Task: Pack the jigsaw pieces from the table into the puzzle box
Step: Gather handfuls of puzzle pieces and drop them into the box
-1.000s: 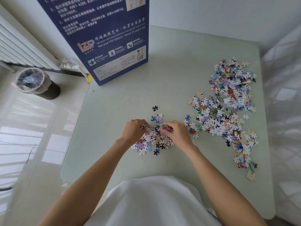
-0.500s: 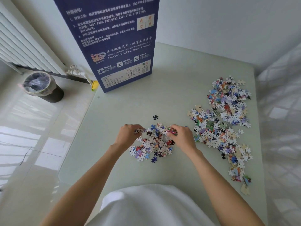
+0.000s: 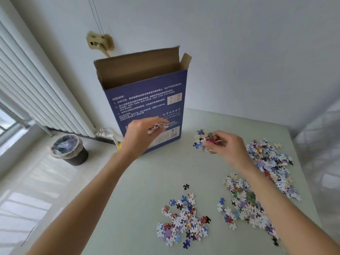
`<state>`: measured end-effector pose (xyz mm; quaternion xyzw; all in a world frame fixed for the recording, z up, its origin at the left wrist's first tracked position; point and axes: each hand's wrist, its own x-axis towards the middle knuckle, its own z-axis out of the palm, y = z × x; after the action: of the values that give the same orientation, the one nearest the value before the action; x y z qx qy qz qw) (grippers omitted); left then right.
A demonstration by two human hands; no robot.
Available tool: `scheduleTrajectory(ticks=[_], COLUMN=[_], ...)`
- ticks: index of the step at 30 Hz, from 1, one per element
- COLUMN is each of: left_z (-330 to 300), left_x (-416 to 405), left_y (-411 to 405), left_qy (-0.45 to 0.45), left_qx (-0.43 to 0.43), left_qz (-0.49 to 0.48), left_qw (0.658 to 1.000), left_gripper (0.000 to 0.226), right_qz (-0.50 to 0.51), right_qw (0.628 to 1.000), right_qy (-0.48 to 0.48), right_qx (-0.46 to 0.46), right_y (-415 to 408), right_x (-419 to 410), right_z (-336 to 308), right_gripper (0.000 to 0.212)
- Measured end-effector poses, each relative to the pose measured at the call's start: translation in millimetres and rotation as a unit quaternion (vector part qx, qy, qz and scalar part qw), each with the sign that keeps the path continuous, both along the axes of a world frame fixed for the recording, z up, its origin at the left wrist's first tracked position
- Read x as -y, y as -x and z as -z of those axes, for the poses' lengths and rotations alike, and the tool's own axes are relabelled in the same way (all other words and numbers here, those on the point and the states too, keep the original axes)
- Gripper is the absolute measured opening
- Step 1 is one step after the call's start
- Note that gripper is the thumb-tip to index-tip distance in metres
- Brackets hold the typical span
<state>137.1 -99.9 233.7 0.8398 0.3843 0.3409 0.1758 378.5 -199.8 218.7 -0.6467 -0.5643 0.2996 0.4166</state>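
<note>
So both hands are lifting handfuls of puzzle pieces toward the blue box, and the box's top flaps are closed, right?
Not quite. The head view shows the blue box standing with its top flaps open, brown inside showing. The rest holds: the left hand and right hand each grip a handful of puzzle pieces raised off the table.

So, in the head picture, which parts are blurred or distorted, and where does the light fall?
Head view: the left hand with its pieces is motion-blurred, the right hand less so; the puzzle box and wall lines bend from the wide-angle lens; daylight stripes fall on the floor at the left; the table is evenly lit, without hard shadows.
</note>
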Motion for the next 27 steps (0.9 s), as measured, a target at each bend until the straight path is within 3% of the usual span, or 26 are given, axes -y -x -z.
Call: scheduleTrajectory(ticks=[5, 8, 12, 15, 20, 27], left_z=[-72.1, -79.2, -73.0, -68.9, -64.1, -57.4], left_x=[-81.1, -118.4, -141.2, -140.8, -138.6, -133.9], left_y=[-0.2, 0.9, 4.1, 9.7, 21.8, 29.4], left_qy=[-0.14, -0.139, -0.101, -0.066, -0.051, -0.09], left_qx=[0.013, -0.003, -0.086, -0.133, -0.168, -0.148], left_qz=[-0.06, -0.096, -0.097, -0.097, -0.106, -0.092], left_qw=[0.988, 0.986, 0.986, 0.984, 0.979, 0.981], left_gripper=[0.018, 0.016, 0.018, 0.022, 0.028, 0.015], right_qz=[-0.02, -0.034, -0.054, -0.073, -0.142, -0.244], right_qw=[0.997, 0.996, 0.994, 0.986, 0.938, 0.899], right_qy=[-0.066, -0.08, -0.094, -0.13, -0.17, -0.123], right_qx=[-0.018, -0.019, -0.002, 0.08, 0.266, 0.343], right_y=[-1.8, 0.7, 7.4, 20.7, 46.6, 71.1], right_x=[-71.2, -118.7, -180.7, -210.8, -240.5, -253.5], right_z=[-66.9, -90.8, -110.0, -116.9, -112.5, -107.8], right_gripper=[0.02, 0.026, 0.031, 0.029, 0.022, 0.022])
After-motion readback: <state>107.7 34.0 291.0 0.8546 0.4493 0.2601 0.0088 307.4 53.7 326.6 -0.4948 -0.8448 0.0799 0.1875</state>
